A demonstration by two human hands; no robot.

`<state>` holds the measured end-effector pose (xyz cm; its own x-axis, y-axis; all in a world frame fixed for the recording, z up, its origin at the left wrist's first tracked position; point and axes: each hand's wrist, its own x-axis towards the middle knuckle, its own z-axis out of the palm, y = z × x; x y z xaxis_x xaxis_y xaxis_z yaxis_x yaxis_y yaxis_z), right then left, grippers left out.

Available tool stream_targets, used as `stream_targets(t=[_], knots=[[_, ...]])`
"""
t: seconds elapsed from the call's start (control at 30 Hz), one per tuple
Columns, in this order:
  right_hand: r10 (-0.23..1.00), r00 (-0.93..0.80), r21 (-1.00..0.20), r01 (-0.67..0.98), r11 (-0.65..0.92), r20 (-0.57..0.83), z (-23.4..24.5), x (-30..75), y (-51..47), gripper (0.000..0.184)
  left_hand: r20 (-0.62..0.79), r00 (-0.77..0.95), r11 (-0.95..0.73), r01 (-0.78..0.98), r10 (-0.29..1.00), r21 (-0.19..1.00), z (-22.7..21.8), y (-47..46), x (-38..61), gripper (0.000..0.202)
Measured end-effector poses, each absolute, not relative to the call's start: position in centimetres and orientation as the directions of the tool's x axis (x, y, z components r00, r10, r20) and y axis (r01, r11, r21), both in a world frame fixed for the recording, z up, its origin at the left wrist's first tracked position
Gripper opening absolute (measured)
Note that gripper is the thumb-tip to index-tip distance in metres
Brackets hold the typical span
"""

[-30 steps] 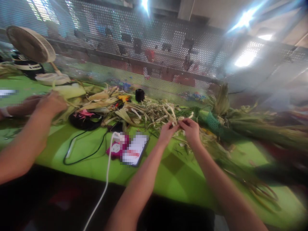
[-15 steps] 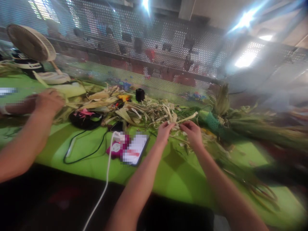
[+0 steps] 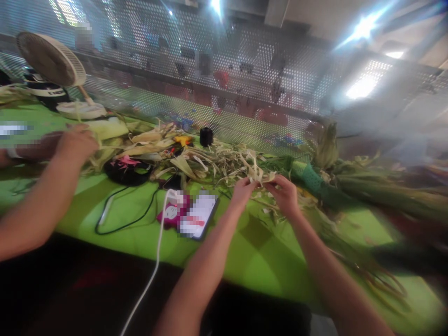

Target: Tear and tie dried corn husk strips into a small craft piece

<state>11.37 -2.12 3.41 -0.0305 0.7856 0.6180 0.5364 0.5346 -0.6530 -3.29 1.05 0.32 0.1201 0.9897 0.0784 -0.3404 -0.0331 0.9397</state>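
My left hand and my right hand are close together over the green table, both pinching a pale dried leaf strip between their fingertips. The strip curls up just above the hands. A heap of dried leaf strips lies right behind them. Long green leaves stretch off to the right of my right hand.
A phone on a white cable lies left of my left hand, beside a black cord. A co-worker's arm and hand reach in at the left. A small fan stands at the back left, before a perforated metal screen.
My hands stay at the same spot, working the strip; its long end, which stuck out to the right half a second ago, now curls above my fingers. The co-worker's hand barely shifts.
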Motion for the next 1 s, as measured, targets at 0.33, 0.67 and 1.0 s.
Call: stream_targets(t=[0.33,0.67,1.0], knots=[[0.775,-0.311,-0.436,0.685,0.584,0.551,6.0,11.8,-2.7,0.014,0.201,0.256,-0.116,-0.309,0.946,0.944,0.1,1.1,-3.4,0.027],[0.921,0.022,-0.839,0.422,0.344,0.389,5.1,11.3,-0.8,0.023,0.299,0.293,-0.264,-0.155,0.908,0.952,0.2,1.0,-3.4,0.021],[0.975,0.028,-0.942,0.266,0.204,0.22,5.1,11.8,-0.4,0.039,0.301,0.307,-0.247,-0.204,0.903,0.947,0.3,0.7,-3.3,0.014]])
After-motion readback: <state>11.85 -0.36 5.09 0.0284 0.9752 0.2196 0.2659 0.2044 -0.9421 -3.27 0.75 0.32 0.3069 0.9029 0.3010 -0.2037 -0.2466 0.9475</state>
